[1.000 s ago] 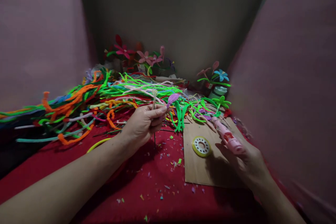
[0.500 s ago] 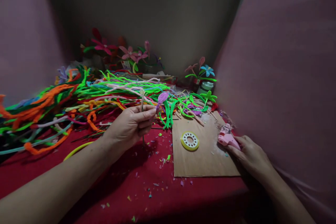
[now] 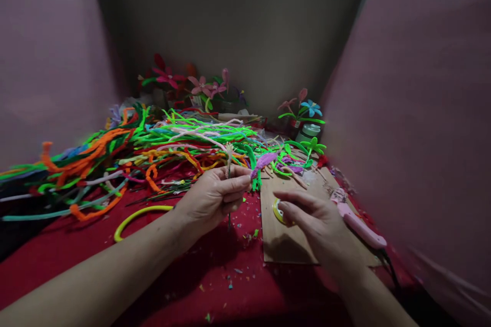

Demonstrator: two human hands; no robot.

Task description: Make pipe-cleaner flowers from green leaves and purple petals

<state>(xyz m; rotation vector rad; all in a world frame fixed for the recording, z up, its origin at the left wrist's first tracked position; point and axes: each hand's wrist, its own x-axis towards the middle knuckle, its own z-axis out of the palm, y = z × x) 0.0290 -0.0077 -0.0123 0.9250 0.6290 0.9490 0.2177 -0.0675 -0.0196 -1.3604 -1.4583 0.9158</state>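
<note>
My left hand (image 3: 215, 194) is closed in a pinch on a purple fuzzy petal (image 3: 264, 162), which points up and right. The same fingers hold an upright thin stem (image 3: 229, 156) with a pale, beaded-looking tip. My right hand (image 3: 320, 219) is over the cardboard, thumb and forefinger apart, with nothing between them. A yellow-and-white tape roll (image 3: 276, 211) lies just behind its fingertips, partly hidden. To the right, a pink corded tool (image 3: 360, 225) rests on the cardboard (image 3: 282, 250), fluff caught on its head.
A large heap of coloured pipe cleaners (image 3: 184, 133) covers the back left of the red cloth (image 3: 184, 286). Finished fuzzy flowers (image 3: 169, 77) stand behind it. A lidded jar (image 3: 309, 132) and a green fuzzy piece (image 3: 312, 146) are at back right. Purple cloth (image 3: 422, 112) hangs alongside.
My right hand has let go of the pink tool, left it on the cardboard and moved left to the tape roll. The purple petal in my left hand now tilts further right.
</note>
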